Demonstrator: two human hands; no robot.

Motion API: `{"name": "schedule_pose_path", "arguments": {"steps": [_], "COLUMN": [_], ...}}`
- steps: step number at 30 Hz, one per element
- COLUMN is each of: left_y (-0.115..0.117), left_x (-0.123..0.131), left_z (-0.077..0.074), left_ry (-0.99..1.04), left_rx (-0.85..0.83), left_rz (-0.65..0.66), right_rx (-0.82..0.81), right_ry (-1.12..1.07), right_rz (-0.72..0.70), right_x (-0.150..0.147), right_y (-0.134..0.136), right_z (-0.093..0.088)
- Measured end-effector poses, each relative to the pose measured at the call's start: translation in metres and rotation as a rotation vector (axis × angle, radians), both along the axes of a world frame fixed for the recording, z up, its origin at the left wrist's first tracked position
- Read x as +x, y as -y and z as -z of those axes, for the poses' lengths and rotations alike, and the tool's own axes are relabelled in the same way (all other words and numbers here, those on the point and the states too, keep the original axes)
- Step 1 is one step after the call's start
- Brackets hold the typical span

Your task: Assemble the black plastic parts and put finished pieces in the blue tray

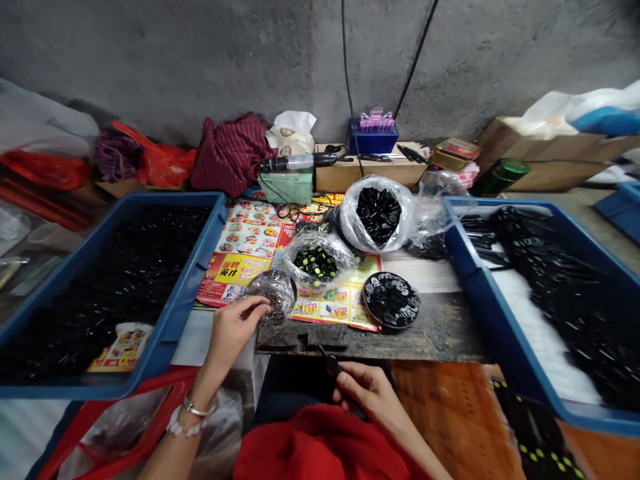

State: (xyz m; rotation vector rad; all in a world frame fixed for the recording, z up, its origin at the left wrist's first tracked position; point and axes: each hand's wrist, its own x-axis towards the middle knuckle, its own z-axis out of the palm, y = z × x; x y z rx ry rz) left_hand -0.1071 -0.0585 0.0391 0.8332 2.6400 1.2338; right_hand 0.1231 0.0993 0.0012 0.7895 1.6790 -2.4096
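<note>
My left hand (235, 327) reaches into a small clear bag of tiny dark metal parts (275, 293), fingers pinched at the bag's mouth. My right hand (365, 390) is low near my lap and grips a thin black piece (330, 362) that sticks up and to the left. Beyond lie a bag of black and green parts (316, 260), a larger bag of black parts (379, 213) and a round black lid holding black discs (391, 300). All rest on a colourful printed flyer (250, 257).
A blue tray (175, 313) of black strips stands at the left, another blue tray (475, 287) of black strips at the right. Boxes, a red striped cloth (230, 153) and red bags line the grey wall. A red bag (125, 413) hangs below left.
</note>
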Motion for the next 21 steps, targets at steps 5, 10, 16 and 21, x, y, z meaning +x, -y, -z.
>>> {"name": "schedule_pose_path", "arguments": {"steps": [5,10,16,21], "left_y": [0.000,-0.007,-0.025,-0.035], "left_x": [0.001,0.023,0.074,0.097], "left_z": [-0.001,-0.015,-0.019,-0.001], "left_ry": [0.142,0.536,0.857,0.853], "left_rx": [0.040,0.231,0.254,0.258], "left_rz": [0.002,0.003,0.180,0.177], "right_rx": [0.021,0.148,0.367,0.472], "right_ry": [-0.006,-0.017,-0.061,-0.096], "right_rz": [0.017,0.051,0.013,0.000], "right_x": [-0.001,-0.001,-0.001,0.001], "right_y": [0.000,0.002,0.003,0.003], "right_z": [-0.006,-0.011,-0.018,-0.021]}}
